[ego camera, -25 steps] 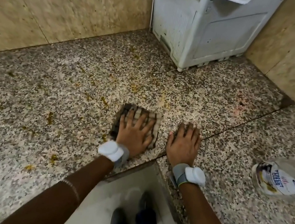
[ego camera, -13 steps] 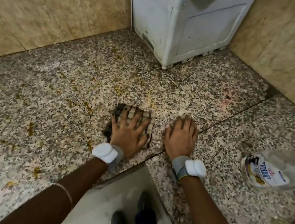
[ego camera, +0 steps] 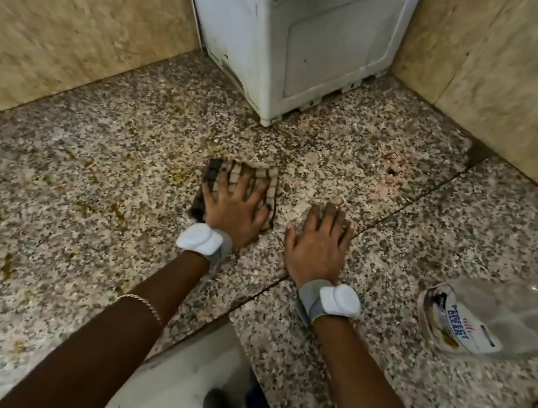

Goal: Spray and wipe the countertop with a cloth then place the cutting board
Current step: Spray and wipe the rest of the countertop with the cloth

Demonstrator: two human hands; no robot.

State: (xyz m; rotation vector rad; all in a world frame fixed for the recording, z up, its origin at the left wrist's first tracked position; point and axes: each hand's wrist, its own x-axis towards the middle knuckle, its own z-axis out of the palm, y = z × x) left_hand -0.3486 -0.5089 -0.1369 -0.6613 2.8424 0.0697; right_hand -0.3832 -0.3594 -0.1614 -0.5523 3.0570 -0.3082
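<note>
My left hand (ego camera: 235,213) lies flat with spread fingers on a folded brown-and-cream checked cloth (ego camera: 227,172), pressing it onto the speckled granite countertop (ego camera: 86,212). To its right, my right hand (ego camera: 319,242) rests flat on the bare stone, fingers straight, holding nothing. A clear plastic spray bottle (ego camera: 500,316) with a white-and-blue label lies on its side at the right edge of the counter. Yellow-brown smears dot the stone left of the cloth. No cutting board is in view.
A white appliance (ego camera: 295,34) stands in the back corner, its foot just beyond the cloth. Beige tiled walls (ego camera: 62,19) close the counter on the left and right. A dark seam (ego camera: 399,204) runs across the stone. The counter's inner corner edge is below my wrists.
My left hand has pushed the cloth away from me, toward the white appliance. My right hand has stayed flat on the stone beside it. The view has shifted left.
</note>
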